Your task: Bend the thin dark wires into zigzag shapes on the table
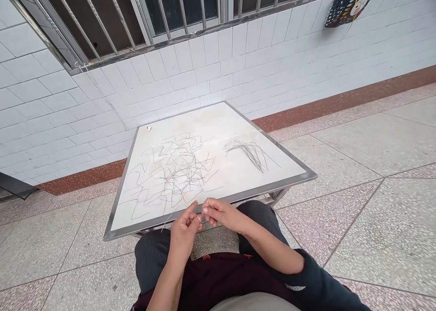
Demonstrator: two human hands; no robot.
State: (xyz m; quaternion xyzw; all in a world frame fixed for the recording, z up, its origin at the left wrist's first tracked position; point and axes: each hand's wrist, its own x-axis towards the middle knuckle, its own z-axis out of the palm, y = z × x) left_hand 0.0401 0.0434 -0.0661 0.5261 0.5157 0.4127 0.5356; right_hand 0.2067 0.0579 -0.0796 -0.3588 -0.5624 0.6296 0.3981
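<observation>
My left hand (184,227) and my right hand (220,212) meet close together at the table's front edge, above my lap. Both are closed, thumbs and fingers pinching a thin wire (164,224). One end of it sticks out to the left of my left hand; its middle is hidden by the fingers. On the white table (211,116), beyond my hands, a loose spread of bent, wavy dark wires (184,170) lies tangled on the left and middle. A tighter bundle of slightly curved wires (250,152) rests to the right, apart from the tangle.
A small white-and-red object (149,129) sits at the table's far left corner. The far edge stands close to a white tiled wall (190,84) with barred windows. A patterned bag (350,7) hangs at upper right. My knees are under the metal-edged front.
</observation>
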